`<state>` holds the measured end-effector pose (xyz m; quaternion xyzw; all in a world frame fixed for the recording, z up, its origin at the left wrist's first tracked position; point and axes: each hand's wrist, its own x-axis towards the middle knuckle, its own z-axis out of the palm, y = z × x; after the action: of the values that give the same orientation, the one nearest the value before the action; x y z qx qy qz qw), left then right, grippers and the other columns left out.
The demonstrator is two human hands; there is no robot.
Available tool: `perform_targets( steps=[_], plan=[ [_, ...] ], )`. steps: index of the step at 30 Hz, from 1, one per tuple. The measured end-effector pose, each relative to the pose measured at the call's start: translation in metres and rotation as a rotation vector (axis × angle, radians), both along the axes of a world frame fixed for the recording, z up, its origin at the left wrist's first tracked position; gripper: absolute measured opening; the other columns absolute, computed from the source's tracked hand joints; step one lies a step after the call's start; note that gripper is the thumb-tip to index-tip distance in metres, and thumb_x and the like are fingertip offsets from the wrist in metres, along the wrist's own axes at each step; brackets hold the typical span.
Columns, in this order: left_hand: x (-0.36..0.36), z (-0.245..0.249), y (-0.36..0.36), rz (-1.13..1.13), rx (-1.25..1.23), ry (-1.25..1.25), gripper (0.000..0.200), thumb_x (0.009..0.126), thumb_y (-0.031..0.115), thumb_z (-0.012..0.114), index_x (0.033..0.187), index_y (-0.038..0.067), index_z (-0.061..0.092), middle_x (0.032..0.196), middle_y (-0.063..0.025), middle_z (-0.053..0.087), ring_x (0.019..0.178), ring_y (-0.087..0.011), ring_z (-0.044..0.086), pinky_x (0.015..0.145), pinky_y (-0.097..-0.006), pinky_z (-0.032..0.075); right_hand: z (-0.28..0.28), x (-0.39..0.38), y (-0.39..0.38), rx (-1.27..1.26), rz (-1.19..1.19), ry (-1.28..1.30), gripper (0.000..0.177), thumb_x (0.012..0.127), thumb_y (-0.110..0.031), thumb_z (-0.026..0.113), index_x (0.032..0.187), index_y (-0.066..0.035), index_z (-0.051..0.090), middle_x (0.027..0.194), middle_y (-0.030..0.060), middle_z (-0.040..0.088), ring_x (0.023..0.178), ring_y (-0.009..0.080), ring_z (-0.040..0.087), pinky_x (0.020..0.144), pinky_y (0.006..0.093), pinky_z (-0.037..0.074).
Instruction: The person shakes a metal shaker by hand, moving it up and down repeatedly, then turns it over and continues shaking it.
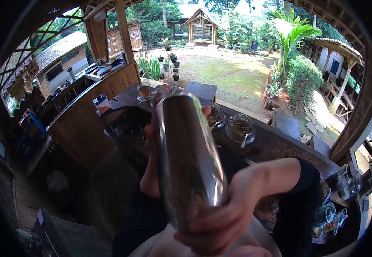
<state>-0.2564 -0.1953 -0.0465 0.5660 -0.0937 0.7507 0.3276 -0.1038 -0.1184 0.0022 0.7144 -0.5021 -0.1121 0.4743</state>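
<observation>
Here, far to the left of the tall shiny steel shaker tin (188, 158), a small white plastic tub with a dark lid (101, 103) stands on the dark wooden surface (276, 143). Nearer to the tin, on the left of its upper end and behind it, a clear glass cup of brown tea (144, 91) stands on a glass saucer.

The left hand (150, 136) comes next. Its forearm rises just beside the left edge of the tin, and its grip is closed around the upper end. Most of this hand is hidden behind the metal, and one fingertip (206, 110) shows at the right edge of the tin.

The tin itself is held in the air, very near to the camera and a little tilted, in front of the surface. It touches only the two hands. Just behind its upper end, a second glass cup (214, 115) is partly covered by it.

At the lower end of the tin, the right hand (222, 222) is clamped around the metal with the fingers wrapped over the front. Its arm, in a black sleeve (301, 180), comes from the right.

To the right of the tin, a third glass cup of tea (240, 125) sits on a saucer with a small spoon (244, 140). Far to the right of the tin, some glassware (348, 180) stands at the end of the surface.
</observation>
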Motion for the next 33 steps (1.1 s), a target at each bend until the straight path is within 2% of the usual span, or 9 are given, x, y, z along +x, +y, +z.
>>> perform_targets(
  steps=[6,10,15,17,19,22,24,30,33],
  plan=[
    [-0.020,-0.021,0.040,0.082,-0.621,-0.619,0.046,0.094,0.039,0.039,0.121,0.002,0.046,0.110,-0.0154,0.056,0.095,-0.0277,0.060,0.083,-0.0459,0.051,0.016,-0.065,0.039,-0.657,-0.492,-0.877,0.035,0.075,-0.022,0.063,0.108,-0.014,0.055,0.106,0.0126,0.059,0.105,0.0279,0.057,0.090,0.0492,0.042],
    [0.016,0.010,-0.001,-0.437,-0.495,-0.455,0.045,0.092,0.038,0.045,0.127,0.009,0.042,0.121,-0.0147,0.051,0.116,-0.0303,0.049,0.096,-0.0525,0.041,0.022,-0.009,0.015,-0.310,-0.329,-0.307,0.030,0.076,-0.022,0.056,0.106,-0.016,0.056,0.100,0.0078,0.059,0.104,0.0256,0.056,0.088,0.0483,0.043],
    [0.011,-0.019,0.016,0.159,-0.275,-0.139,0.055,0.087,0.042,0.055,0.131,0.013,0.038,0.125,-0.0186,0.047,0.114,-0.0364,0.050,0.085,-0.0536,0.049,-0.009,-0.012,0.019,-0.146,0.020,0.100,0.024,0.076,-0.023,0.058,0.098,-0.014,0.055,0.100,0.0071,0.062,0.103,0.0223,0.058,0.091,0.0484,0.043],
    [-0.008,-0.023,0.024,-0.654,-0.390,-0.261,0.050,0.090,0.040,0.050,0.124,0.005,0.043,0.119,-0.0176,0.052,0.106,-0.0313,0.055,0.080,-0.0434,0.053,-0.004,-0.037,0.047,-0.253,-0.367,-0.244,0.033,0.077,-0.018,0.061,0.108,-0.014,0.054,0.107,0.0089,0.061,0.107,0.0207,0.056,0.092,0.0449,0.042],
    [-0.050,-0.063,0.061,0.163,-0.517,-0.567,0.044,0.090,0.039,0.044,0.113,0.002,0.052,0.106,-0.0186,0.059,0.091,-0.0293,0.061,0.077,-0.0409,0.054,-0.011,-0.067,0.059,-0.642,-0.546,-0.721,0.038,0.077,-0.015,0.064,0.113,-0.012,0.053,0.110,0.0091,0.061,0.111,0.0208,0.054,0.094,0.0441,0.039],
    [-0.029,-0.035,0.047,0.115,-0.703,-0.801,0.046,0.091,0.040,0.042,0.116,0.002,0.050,0.107,-0.0188,0.058,0.092,-0.0295,0.061,0.078,-0.0429,0.053,-0.006,-0.064,0.050,-0.842,-0.412,-0.840,0.032,0.076,-0.016,0.063,0.107,-0.011,0.057,0.106,0.0084,0.060,0.108,0.0226,0.055,0.095,0.0473,0.039],
    [-0.023,-0.045,0.033,-0.904,-0.246,-0.493,0.048,0.094,0.039,0.038,0.122,0.001,0.046,0.113,-0.0188,0.057,0.102,-0.0297,0.058,0.083,-0.0439,0.051,0.003,-0.028,0.029,-0.566,-0.372,-0.486,0.024,0.076,-0.016,0.062,0.098,-0.011,0.059,0.104,0.0066,0.060,0.105,0.0215,0.056,0.093,0.0485,0.041],
    [0.028,-0.020,0.013,0.196,-0.082,-0.179,0.059,0.093,0.051,0.036,0.130,0.005,0.042,0.119,-0.0216,0.054,0.106,-0.0304,0.057,0.089,-0.0456,0.048,-0.018,-0.014,0.018,-0.195,-0.001,0.065,0.029,0.076,-0.017,0.059,0.105,-0.021,0.059,0.107,-0.0059,0.061,0.101,0.0089,0.057,0.090,0.0463,0.040],
    [-0.040,-0.062,0.031,0.295,-0.488,-0.127,0.047,0.093,0.043,0.038,0.124,0.010,0.049,0.118,-0.0158,0.056,0.112,-0.0247,0.052,0.090,-0.0478,0.047,-0.014,-0.061,0.051,-0.540,-0.467,-0.490,0.028,0.077,-0.022,0.063,0.102,-0.010,0.058,0.106,0.0092,0.060,0.105,0.0270,0.056,0.090,0.0437,0.043]
  ],
)
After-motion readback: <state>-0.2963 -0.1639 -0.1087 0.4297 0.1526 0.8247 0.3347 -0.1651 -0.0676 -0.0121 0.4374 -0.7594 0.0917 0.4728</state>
